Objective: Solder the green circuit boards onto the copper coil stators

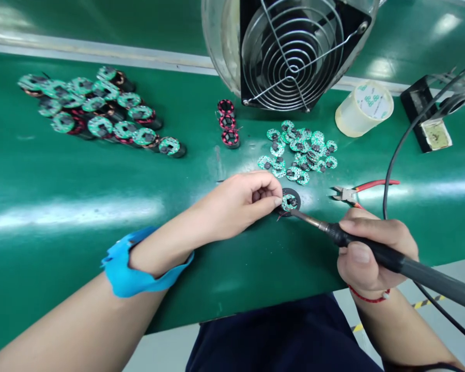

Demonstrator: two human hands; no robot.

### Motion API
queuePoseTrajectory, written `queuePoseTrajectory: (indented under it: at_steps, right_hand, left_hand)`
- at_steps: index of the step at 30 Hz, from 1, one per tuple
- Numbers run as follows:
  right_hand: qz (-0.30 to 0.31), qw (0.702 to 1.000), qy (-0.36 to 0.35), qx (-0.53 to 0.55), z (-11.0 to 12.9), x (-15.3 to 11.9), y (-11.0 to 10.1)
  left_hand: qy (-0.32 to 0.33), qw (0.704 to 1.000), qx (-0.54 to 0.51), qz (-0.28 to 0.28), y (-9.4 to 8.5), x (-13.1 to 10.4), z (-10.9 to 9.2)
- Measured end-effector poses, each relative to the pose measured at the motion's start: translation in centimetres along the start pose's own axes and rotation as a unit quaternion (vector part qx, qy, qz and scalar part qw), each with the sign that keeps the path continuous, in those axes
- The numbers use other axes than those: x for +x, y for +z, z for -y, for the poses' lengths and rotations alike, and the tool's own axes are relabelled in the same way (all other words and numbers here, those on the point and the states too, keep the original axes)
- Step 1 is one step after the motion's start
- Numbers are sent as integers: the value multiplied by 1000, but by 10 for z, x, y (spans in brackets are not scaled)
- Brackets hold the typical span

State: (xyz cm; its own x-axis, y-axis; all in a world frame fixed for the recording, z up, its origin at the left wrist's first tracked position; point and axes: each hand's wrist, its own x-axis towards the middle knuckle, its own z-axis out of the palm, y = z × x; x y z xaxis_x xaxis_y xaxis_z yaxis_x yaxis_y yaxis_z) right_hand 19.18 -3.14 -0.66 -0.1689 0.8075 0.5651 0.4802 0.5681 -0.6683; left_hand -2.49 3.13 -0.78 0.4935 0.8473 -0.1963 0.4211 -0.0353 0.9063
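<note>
A small round green circuit board [289, 202] sits in a dark round part on the green bench, with thin reddish wires at its lower left. My left hand [248, 204] has thumb and index finger pinched at the left edge of this board; what lies between the fingertips is too small to make out. In my right hand [375, 253] is a soldering iron [391, 258], gripped like a pen. Its tip points left and meets the board's lower edge, close to my left fingertips.
Loose green boards [308, 150] lie behind my hands, beside three red-wound coils [227, 122]. Assembled coils [101, 111] stand at back left. A fan [292, 62], tape roll [364, 108], red-handled cutters [349, 194] and iron stand [426, 113] are behind and right. A cable [391, 160] hangs right.
</note>
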Motion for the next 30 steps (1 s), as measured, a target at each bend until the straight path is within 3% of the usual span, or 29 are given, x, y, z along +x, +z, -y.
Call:
queuePoseTrajectory:
  at_steps: [3, 6, 30]
  right_hand:
    - [-40, 998, -16, 45, 1, 3, 5]
    - [-42, 997, -9, 62, 0, 4, 8]
    - [-11, 999, -26, 44, 1, 6, 7]
  left_hand:
    - [0, 1000, 5, -1, 1, 0, 1]
    - [3, 1000, 8, 0, 1, 0, 1]
    - [6, 1000, 18, -7, 2, 0, 0]
